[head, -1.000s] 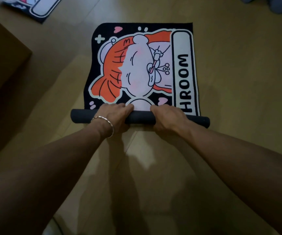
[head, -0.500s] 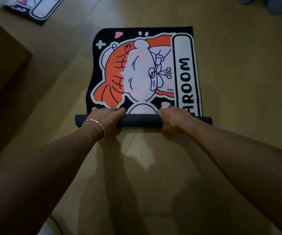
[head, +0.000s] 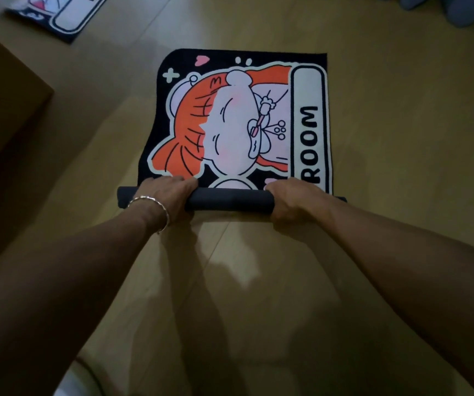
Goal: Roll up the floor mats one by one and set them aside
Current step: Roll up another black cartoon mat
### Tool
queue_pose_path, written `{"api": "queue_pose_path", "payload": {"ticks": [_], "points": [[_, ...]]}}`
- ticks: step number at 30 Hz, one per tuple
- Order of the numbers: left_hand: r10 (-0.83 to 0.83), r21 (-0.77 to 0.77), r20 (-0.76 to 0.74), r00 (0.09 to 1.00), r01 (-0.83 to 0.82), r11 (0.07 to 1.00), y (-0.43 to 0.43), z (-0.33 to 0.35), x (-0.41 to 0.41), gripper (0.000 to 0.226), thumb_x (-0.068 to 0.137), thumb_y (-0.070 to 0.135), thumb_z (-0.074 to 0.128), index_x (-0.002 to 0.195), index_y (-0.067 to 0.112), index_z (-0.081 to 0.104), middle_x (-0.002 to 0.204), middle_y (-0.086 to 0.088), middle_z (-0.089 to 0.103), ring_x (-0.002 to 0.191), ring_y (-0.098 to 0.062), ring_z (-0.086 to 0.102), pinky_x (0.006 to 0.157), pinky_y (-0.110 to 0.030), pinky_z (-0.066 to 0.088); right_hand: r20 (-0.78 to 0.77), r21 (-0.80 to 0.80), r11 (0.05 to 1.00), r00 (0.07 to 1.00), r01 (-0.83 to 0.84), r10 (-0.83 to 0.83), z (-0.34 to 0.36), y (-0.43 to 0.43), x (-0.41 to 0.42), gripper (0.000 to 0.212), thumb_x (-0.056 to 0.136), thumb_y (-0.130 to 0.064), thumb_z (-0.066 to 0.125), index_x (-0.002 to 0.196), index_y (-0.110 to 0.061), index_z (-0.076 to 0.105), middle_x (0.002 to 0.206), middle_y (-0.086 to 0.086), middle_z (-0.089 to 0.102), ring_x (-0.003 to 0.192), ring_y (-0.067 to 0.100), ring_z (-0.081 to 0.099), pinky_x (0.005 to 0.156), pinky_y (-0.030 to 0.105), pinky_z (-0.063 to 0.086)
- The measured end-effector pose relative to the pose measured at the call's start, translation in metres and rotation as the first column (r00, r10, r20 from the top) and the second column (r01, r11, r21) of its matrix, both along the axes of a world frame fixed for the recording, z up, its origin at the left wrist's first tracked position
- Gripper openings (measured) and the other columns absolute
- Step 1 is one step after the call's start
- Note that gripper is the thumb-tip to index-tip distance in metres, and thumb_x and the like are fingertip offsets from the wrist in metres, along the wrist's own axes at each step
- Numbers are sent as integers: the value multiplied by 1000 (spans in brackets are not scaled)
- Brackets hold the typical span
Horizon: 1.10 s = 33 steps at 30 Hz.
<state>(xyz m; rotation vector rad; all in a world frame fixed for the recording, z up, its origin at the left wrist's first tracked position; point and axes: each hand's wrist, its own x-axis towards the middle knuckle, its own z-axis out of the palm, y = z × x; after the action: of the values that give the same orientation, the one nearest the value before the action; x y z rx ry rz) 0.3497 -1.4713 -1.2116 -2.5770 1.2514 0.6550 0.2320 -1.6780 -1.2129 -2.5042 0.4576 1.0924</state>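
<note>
A black floor mat [head: 238, 115] with an orange-haired cartoon figure and the letters "ROOM" lies flat on the wooden floor ahead of me. Its near end is wound into a dark roll [head: 230, 202] lying crosswise. My left hand [head: 167, 195], with a silver bracelet at the wrist, grips the left part of the roll. My right hand [head: 292, 198] grips the right part. Both sets of fingers curl over the top of the roll.
A second printed mat [head: 67, 15] lies flat at the far left. A brown cardboard box [head: 4, 115] stands on the left. Grey slippers [head: 444, 10] sit at the far right corner. Bare wooden floor [head: 401, 138] surrounds the mat.
The roll has advanced away from me over the mat, covering the "H" and leaving "ROOM" showing. My hands have spread farther apart along it.
</note>
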Motion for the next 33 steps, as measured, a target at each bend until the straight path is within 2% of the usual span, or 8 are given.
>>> {"api": "queue_pose_path", "payload": {"ticks": [7, 11, 13, 16, 19, 25, 31, 33], "points": [[77, 73, -228, 971, -61, 995, -8, 5, 1, 31, 80, 30, 68, 109, 28, 56, 92, 3, 63, 85, -17, 59, 69, -27, 44, 302, -201, 979, 948, -41, 102, -5, 5, -22, 45, 85, -21, 64, 124, -20, 40, 116, 5, 54, 103, 23, 54, 96, 43, 38], [21, -59, -99, 995, -27, 998, 0, 0, 1, 36, 78, 34, 69, 108, 28, 51, 97, 4, 63, 87, -19, 59, 66, -28, 39, 145, -95, 995, 989, -20, 34, -1, 0, -12, 43, 80, -22, 67, 117, -25, 45, 107, 3, 57, 95, 23, 56, 89, 42, 47], [-8, -50, -41, 999, 6, 999, 2, -1, -1, 34, 81, 32, 67, 109, 27, 48, 99, 3, 62, 88, -18, 58, 67, -29, 40, 63, -54, 998, 998, -17, 21, 1, -1, -7, 42, 78, -23, 68, 114, -27, 47, 102, 2, 55, 91, 21, 55, 84, 41, 51], [-1, 26, -34, 999, 2, 1000, -1, -1, -2, 28, 86, 31, 63, 111, 26, 50, 95, 3, 61, 81, -15, 54, 66, -28, 40, 131, -83, 996, 991, -15, 26, -2, 0, -10, 42, 79, -23, 68, 115, -25, 46, 102, 1, 55, 90, 19, 54, 83, 38, 50], [43, 33, -120, 992, -40, 999, -4, 2, -1, 27, 85, 31, 63, 109, 26, 52, 94, 3, 62, 83, -15, 55, 66, -27, 40, 253, -130, 991, 966, -26, 58, -3, 1, -18, 43, 83, -25, 67, 119, -22, 44, 109, 1, 55, 95, 19, 54, 85, 37, 45], [-34, -33, -30, 999, 33, 999, -2, 2, -4, 38, 82, 35, 66, 115, 27, 49, 103, 3, 61, 92, -17, 58, 75, -31, 49, 103, 2, 1000, 995, 5, -5, 2, -4, -14, 41, 80, -29, 69, 116, -27, 48, 106, 1, 57, 94, 19, 55, 89, 41, 49], [57, 6, -177, 983, -56, 998, -9, 5, -5, 28, 80, 36, 67, 105, 29, 56, 85, 7, 57, 78, -13, 52, 67, -26, 40, 291, -181, 981, 950, -64, 116, 4, 1, -24, 44, 83, -25, 67, 119, -21, 42, 112, 2, 56, 99, 21, 55, 96, 43, 42], [48, -11, -166, 985, -51, 999, -10, 4, -7, 29, 81, 35, 67, 106, 29, 55, 85, 7, 57, 78, -13, 51, 67, -26, 40, 260, -184, 980, 958, -72, 119, 4, 1, -23, 44, 83, -25, 67, 120, -20, 42, 113, 3, 56, 100, 22, 56, 96, 43, 42]]}}
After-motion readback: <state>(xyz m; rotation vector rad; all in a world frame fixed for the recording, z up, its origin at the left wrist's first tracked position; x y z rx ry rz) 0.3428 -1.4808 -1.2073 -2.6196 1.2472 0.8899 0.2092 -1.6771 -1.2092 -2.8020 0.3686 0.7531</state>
